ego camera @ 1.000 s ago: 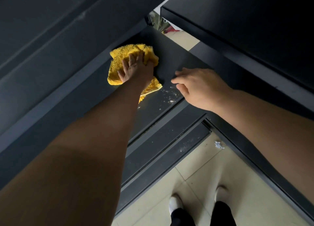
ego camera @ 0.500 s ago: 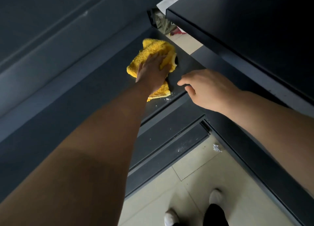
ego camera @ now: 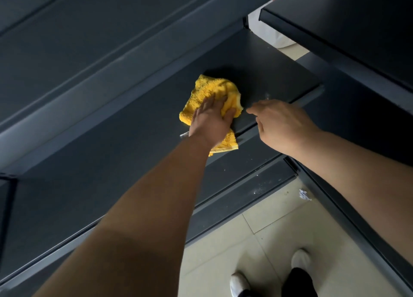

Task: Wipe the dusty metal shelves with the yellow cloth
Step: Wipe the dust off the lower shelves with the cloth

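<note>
Pressing the left hand (ego camera: 211, 118) palm-down on the yellow cloth (ego camera: 214, 91), fingers straight and spread, thumb out to the side, not curling round the fabric. Lying bunched on the dark metal shelf (ego camera: 257, 60), under and just beyond that hand, with one corner trailing back past the wrist toward the shelf's front edge. Holding the right hand (ego camera: 283, 127) just beside the left, apart from the cloth, fingers loosely curled and gripping nothing, forefinger reaching toward the shelf's front lip; touching it or not, impossible telling. Showing a faint dusting of pale specks (ego camera: 267, 94) just beyond the right hand, and more of the same on the lower shelf (ego camera: 245, 165) beneath both wrists. Standing on the tiled floor (ego camera: 279, 225) well below the hands in white shoes (ego camera: 300, 257), with a white scrap (ego camera: 304, 195) lying under the right forearm.
</note>
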